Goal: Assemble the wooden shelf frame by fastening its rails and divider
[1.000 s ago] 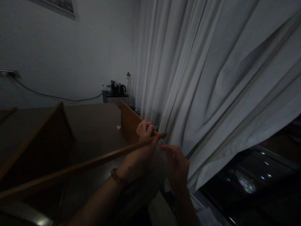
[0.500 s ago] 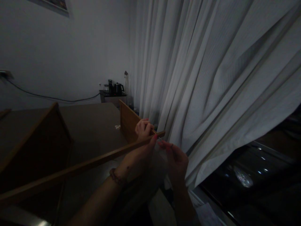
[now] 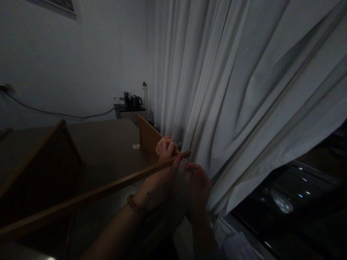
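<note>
My left hand (image 3: 166, 153) is closed around the corner where a long wooden bar (image 3: 114, 185) meets an upright wooden panel (image 3: 148, 136). Its thumb presses on the bar close to the bar's far end. A thin shiny metal shaft (image 3: 184, 160) points at the bar's outer side, just beside that thumb. My right hand (image 3: 200, 180) pinches the shaft's outer end between its fingertips. Dim light and the fingers hide the rest of the shaft, so I cannot tell what kind of tool or fastener it is.
Another wooden panel (image 3: 48, 155) stands at the left, on a wide brown surface (image 3: 108, 137). Long white curtains (image 3: 211, 90) hang close on the right. A black kettle (image 3: 135, 102) rests on a small cabinet at the back. A cable (image 3: 54, 113) runs along the wall.
My right hand has shifted slightly left and its fingers have turned about the metal shaft, showing more of it. My left hand keeps its hold on the wood.
</note>
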Available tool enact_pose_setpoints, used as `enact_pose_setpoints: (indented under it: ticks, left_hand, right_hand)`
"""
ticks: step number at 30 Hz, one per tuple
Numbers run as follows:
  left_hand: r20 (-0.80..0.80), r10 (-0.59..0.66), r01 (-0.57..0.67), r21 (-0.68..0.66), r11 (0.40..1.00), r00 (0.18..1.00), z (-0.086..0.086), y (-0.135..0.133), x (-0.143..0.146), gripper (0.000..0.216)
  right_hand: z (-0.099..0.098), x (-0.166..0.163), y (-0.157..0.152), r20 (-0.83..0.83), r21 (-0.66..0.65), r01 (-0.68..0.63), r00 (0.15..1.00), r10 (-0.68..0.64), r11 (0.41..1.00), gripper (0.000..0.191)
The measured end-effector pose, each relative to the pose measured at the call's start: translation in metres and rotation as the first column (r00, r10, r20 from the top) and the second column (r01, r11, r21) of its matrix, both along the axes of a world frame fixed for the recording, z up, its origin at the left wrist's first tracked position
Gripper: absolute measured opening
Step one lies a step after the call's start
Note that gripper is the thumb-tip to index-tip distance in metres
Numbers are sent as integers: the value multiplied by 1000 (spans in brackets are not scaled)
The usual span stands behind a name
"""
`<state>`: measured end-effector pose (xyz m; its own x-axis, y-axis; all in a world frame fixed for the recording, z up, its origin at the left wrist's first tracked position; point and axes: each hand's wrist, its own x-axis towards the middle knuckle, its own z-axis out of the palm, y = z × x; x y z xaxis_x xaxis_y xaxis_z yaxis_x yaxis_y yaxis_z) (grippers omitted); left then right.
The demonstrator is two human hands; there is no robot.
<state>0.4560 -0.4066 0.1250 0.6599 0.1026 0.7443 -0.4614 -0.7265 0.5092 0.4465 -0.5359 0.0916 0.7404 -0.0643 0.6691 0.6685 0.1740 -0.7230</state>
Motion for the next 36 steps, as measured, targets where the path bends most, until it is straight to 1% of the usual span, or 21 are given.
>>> enact_pose_setpoints:
  ticks: [3,6,8,10,12,14,16,18,19,21,22,23,24,25,26,27,29,30,31,33,36]
  left_hand:
    - [-3,4,-4,-5,1000,1000,0,0,0,22]
    - [-36,31,-31,5,1000,999,1,-1,-1,18]
    - [-56,41,-40,19,999,998,2,-1,-1,17]
    - [-61,46,-44,24,999,997,2,-1,-1,19]
    - [-58,53,-52,26,998,997,2,-1,0,20]
    - [-40,55,-55,16,998,998,1,-2,1,20]
    - [-12,44,-44,-14,999,999,1,-3,3,19]
    - [17,21,-21,-43,999,1000,0,-3,4,18]
    - [28,14,-13,-46,999,1000,0,-2,4,18]
    - [37,16,-15,-22,1000,999,-2,-1,6,21]
    - [36,24,-24,-5,1000,999,-4,-1,6,22]
    - [30,31,-32,7,999,999,-5,0,7,23]
    - [25,34,-35,14,999,999,-5,0,7,23]
    - [27,34,-34,12,999,999,-5,0,7,23]
    - [32,30,-30,3,1000,999,-5,0,7,23]
    - [43,26,-25,-10,1000,999,-4,-1,6,22]
    - [45,15,-14,-35,999,999,-1,-2,3,22]
    - [31,9,-8,-41,999,999,1,-2,2,22]
    - [12,3,-2,-43,999,1000,2,-3,1,22]
    - [-4,-4,4,-45,999,1000,3,-3,0,24]
    - [36,-11,13,-45,999,999,2,-3,1,26]
  right_hand:
    - [-1,7,-6,30,-8,-119,992,119,993,29]
    - [-1,15,-14,13,3,-268,963,268,963,19]
    - [1,18,-20,0,-2,-344,939,344,939,22]
    - [5,21,-26,27,-60,-377,925,379,924,20]
    - [10,23,-31,77,-150,-347,929,361,926,14]
    - [16,25,-36,130,-219,-277,942,309,936,12]
    - [21,27,-41,214,-285,-169,948,234,944,14]
    - [27,29,-46,371,-369,10,918,137,929,14]
    - [30,30,-49,474,-401,133,877,81,906,13]
    - [37,31,-55,670,-428,403,743,-16,809,6]
    - [41,30,-57,738,-428,516,673,-43,742,6]
    - [44,29,-58,781,-429,597,623,-54,678,13]
    - [47,27,-58,794,-442,640,605,-58,628,20]
    - [49,24,-57,782,-464,648,620,-64,604,27]
    - [50,21,-55,743,-495,620,665,-74,609,31]
    - [50,17,-52,676,-529,563,732,-86,635,34]
    - [47,12,-45,481,-578,392,872,-89,716,39]
    - [45,10,-42,376,-581,296,924,-73,758,40]
    - [41,8,-39,283,-568,210,958,-52,796,40]
    - [34,7,-33,140,-512,83,990,-13,855,38]
    - [24,8,-26,-1,-353,-39,999,41,935,22]
